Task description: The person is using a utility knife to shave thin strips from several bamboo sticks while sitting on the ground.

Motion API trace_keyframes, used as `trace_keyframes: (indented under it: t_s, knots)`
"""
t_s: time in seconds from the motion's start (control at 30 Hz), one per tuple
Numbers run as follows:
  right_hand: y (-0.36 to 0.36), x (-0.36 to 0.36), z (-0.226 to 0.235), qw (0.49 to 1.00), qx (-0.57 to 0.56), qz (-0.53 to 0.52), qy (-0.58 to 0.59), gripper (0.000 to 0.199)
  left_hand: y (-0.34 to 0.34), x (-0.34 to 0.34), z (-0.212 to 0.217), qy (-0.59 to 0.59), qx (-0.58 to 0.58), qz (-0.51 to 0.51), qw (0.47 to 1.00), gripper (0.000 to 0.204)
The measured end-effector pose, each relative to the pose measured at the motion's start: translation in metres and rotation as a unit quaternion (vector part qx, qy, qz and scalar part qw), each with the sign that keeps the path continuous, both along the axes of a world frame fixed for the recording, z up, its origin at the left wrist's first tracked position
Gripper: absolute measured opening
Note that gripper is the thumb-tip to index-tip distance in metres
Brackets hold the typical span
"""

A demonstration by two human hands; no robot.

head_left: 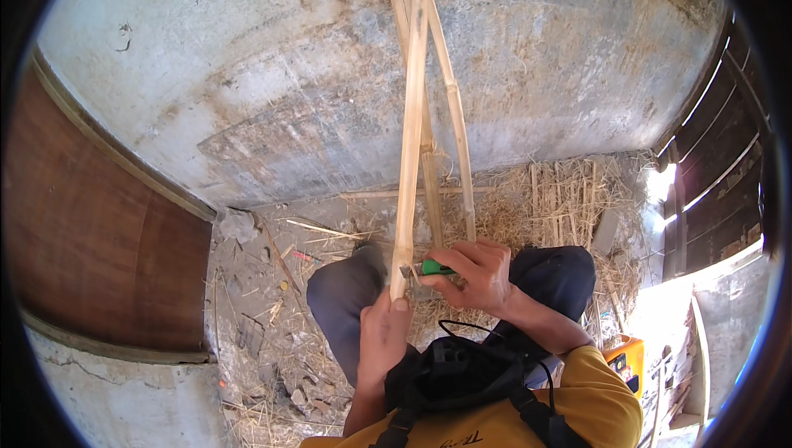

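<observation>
A long, pale split bamboo strip (412, 143) rises from between my knees and runs up past the wall. My left hand (384, 331) is closed around its lower end, with the thumb lying along it. Closed as well, my right hand (477, 276) grips a small knife (434, 267) with a green handle. Its short metal blade points left and meets the strip just above my left hand. Whether the edge bites into the bamboo cannot be made out.
Two more bamboo pieces, a thicker pole (429, 176) and a thin strip (456, 110), stand behind it against the stained wall (289, 101). Straw and shavings (569, 200) litter the floor. A brown wooden panel (107, 233) is at left, a yellow container (624, 363) at lower right.
</observation>
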State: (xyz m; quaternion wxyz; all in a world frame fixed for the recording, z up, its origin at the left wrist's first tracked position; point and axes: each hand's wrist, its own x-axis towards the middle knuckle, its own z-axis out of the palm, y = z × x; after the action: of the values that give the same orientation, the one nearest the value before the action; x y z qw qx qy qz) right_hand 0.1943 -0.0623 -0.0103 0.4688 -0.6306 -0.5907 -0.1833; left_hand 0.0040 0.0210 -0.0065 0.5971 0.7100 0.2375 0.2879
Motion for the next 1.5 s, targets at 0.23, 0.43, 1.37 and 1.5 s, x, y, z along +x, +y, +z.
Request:
trace_keyframes:
  t_s: [0.23,0.43,1.37,1.5]
  knots:
    - [0.002,0.002,0.001,1.0,-0.003,-0.015,-0.01,0.034,-0.002,-0.005,0.021,0.133,0.167,0.07,0.974,0.021]
    - [0.002,0.003,0.003,1.0,-0.003,0.014,0.001,0.037,0.008,-0.012,-0.006,-0.064,-0.321,-0.102,0.939,0.024]
    - [0.002,0.001,0.005,1.0,0.01,0.017,0.014,0.036,0.018,-0.016,-0.012,-0.126,-0.497,-0.214,0.831,0.023]
    - [0.002,0.003,0.002,1.0,0.01,-0.002,0.003,0.036,0.012,-0.011,-0.014,-0.062,-0.299,-0.108,0.946,0.023]
